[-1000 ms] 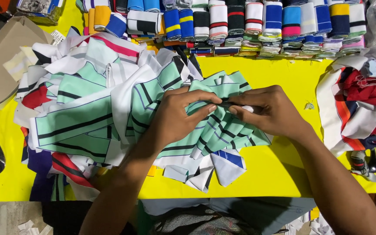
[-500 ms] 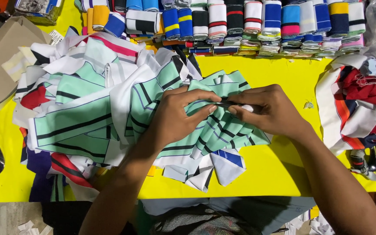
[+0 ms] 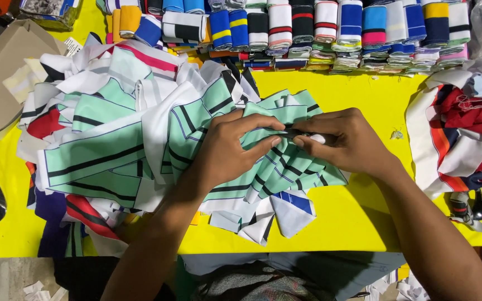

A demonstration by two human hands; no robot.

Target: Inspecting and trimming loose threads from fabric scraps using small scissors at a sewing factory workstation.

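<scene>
Between the two hands, a small white-tipped tool [image 3: 312, 137] is mostly hidden; its kind is unclear. Left hand [image 3: 230, 147] presses the mint striped fabric pieces [image 3: 185, 139], fingers pinching a fold. Right hand [image 3: 348, 142], at 3 o'clock, closes on the tool above the yellow surface [image 3: 364, 223].

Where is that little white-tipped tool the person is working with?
In the head view it sits just right of centre, pinched in the right hand, its white tip over the mint striped cloth pieces beside the left hand.
</scene>
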